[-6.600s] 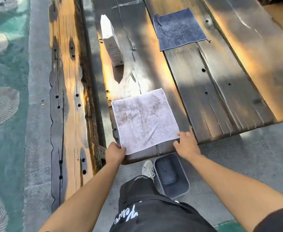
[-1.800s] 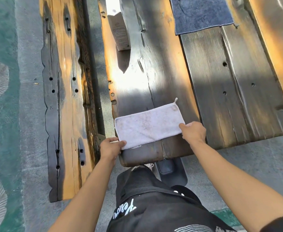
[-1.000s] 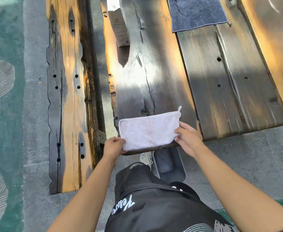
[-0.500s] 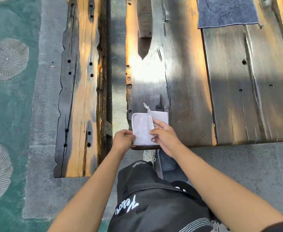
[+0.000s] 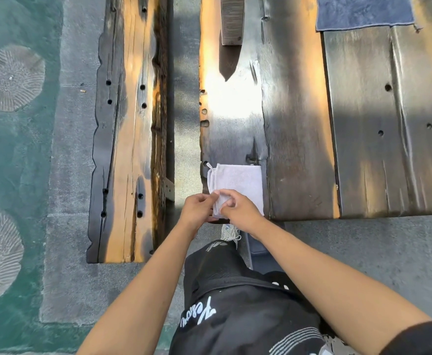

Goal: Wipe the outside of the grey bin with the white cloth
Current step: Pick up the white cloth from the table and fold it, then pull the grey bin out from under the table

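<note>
The white cloth (image 5: 238,181) lies folded into a small square at the near left corner of the dark wooden table (image 5: 299,124). My left hand (image 5: 197,208) pinches its near left edge. My right hand (image 5: 240,210) rests on the near edge of the cloth with the fingers curled on it. The grey bin (image 5: 259,248) stands on the ground under the table's edge, mostly hidden behind my right forearm and my leg.
A wooden bench (image 5: 130,129) runs along the left of the table, with a gap of concrete between. A cardboard carton (image 5: 232,20) and a dark blue cloth (image 5: 363,11) sit at the far side of the table. My shoe (image 5: 229,233) is beside the bin.
The cloth went from spread flat to folded in half, then folded again into a small square. My right hand brought the right side over to the left. Both hands now meet at its near edge.
</note>
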{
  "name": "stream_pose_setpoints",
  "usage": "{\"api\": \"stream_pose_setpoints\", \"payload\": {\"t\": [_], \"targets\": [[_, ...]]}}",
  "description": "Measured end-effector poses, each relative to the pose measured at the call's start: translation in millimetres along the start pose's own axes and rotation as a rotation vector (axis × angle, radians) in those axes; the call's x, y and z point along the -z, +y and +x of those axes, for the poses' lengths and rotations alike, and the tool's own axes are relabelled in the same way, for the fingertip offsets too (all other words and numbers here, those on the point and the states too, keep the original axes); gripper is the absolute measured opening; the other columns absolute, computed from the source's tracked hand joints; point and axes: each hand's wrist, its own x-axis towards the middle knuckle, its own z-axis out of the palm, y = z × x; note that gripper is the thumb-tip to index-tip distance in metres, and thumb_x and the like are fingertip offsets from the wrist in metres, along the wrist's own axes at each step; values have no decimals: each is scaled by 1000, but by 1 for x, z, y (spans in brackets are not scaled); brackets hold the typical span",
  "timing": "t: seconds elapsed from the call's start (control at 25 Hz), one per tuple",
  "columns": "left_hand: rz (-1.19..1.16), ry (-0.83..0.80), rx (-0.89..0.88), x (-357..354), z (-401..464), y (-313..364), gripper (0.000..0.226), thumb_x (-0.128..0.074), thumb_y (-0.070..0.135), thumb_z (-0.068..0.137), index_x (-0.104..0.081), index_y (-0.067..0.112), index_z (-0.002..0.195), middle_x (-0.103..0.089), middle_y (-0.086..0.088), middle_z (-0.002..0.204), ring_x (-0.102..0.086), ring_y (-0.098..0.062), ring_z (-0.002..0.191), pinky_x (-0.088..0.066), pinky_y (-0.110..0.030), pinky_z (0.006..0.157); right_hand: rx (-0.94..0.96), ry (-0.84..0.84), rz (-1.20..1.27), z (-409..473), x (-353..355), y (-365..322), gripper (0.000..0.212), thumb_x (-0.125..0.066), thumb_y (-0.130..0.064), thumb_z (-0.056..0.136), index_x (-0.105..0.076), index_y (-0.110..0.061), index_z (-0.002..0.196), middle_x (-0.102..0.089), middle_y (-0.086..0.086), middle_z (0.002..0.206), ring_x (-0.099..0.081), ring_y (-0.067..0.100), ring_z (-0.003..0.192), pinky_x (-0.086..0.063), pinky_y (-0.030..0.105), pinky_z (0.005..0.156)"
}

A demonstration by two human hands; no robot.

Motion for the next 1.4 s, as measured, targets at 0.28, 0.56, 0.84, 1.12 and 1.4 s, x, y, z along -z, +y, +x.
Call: {"api": "stream_pose_setpoints", "payload": {"t": [0.28, 0.56, 0.84, 1.12, 1.4], "targets": [[168, -30, -53, -13, -7, 11, 12, -73, 0, 80, -64, 8, 81, -67, -9, 73, -67, -27, 74, -61, -46, 76, -65, 157, 47, -9, 13, 18, 43, -51, -10, 93, -60, -23, 134, -66, 1, 101, -67, 21, 90, -48, 28, 70], [135, -285, -99, -50, -50, 13, 26, -50, -1, 62, -66, 5, 82, -66, -10, 79, -61, -27, 83, -47, -38, 77, 0, 309, 66, -44, 27, 42, 33, -52, -26, 100, -67, -18, 128, -66, 3, 128, -60, 19, 117, -45, 30, 97], [710, -363, -424, -106, -120, -15, 18, -55, 13, 73, -65, 18, 87, -70, 0, 80, -66, -15, 71, -55, -24, 64, -35, 343, 807, -107, 13, 111, 37, -41, -34, 105, -69, -17, 122, -73, 10, 119, -68, 27, 112, -52, 47, 100], [964, -442, -420, -166, -195, -119, 20, -58, 18, 75, -62, 7, 90, -70, -7, 86, -63, -19, 74, -50, -26, 63, -120, 414, 1652, -185, -22, 210, 63, -52, -66, 92, -73, -15, 121, -74, 14, 119, -73, 26, 107, -56, 40, 92], [1034, -528, -382, -179, -215, -195, 26, -54, 21, 74, -62, 10, 95, -71, -11, 84, -69, -31, 79, -56, -45, 67, 0, 630, 1685, -236, -56, 286, 43, -61, -40, 98, -66, -8, 126, -75, 21, 110, -75, 29, 92, -61, 37, 73]]}}
